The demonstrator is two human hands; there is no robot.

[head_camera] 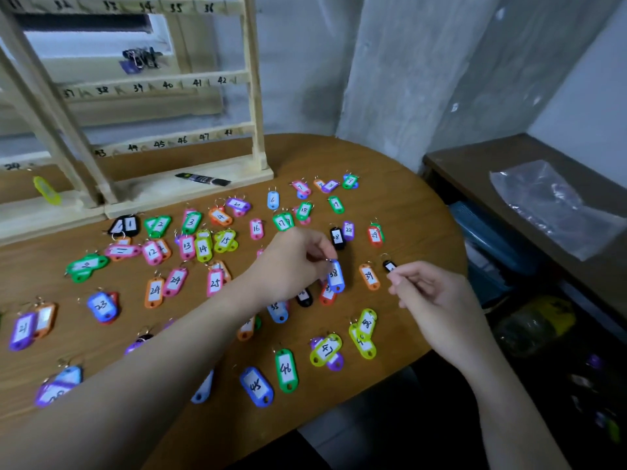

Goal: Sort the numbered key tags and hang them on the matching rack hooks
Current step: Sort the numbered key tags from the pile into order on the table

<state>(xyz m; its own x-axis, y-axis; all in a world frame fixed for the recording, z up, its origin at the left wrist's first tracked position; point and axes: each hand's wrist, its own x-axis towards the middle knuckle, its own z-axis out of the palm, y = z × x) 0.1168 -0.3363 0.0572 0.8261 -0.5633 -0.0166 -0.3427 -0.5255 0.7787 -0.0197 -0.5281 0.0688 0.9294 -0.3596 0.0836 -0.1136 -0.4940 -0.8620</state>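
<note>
Brown wooden table (390, 184) curving round at right edge. Dark side shelf (475, 164) standing just beside it, crumpled clear plastic bag (549, 205) lying on top. Grey wall (407, 79) rising behind.

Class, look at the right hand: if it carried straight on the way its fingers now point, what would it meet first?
The right hand points up-left, pinching a small black tag. Straight on, it would probably reach the orange tag 39 first, though depth is hard to judge.
</note>
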